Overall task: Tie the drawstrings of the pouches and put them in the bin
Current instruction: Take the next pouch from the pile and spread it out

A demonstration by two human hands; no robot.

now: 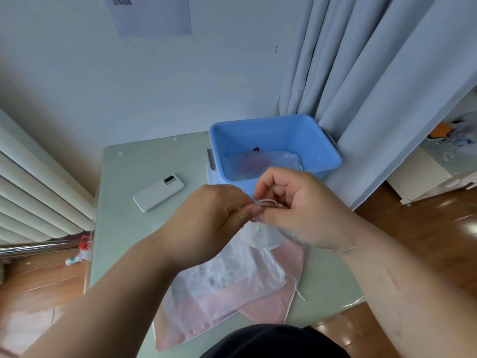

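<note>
Both hands, left hand [219,210] and right hand [294,210], pinch the white pouch's drawstring [267,202] near the table's middle; I'd judge steady, even opposing pulls will cinch the knot.

A white phone [158,193] lies face down on the pale green table [124,228], grey curtains [374,73] behind.

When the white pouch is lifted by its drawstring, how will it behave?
The white pouch will probably hang limp: its sheer fabric is already crumpled. It seems light, looking nearly empty. The thin drawstring may slip unless both hands' fingers pinch firmly.
</note>
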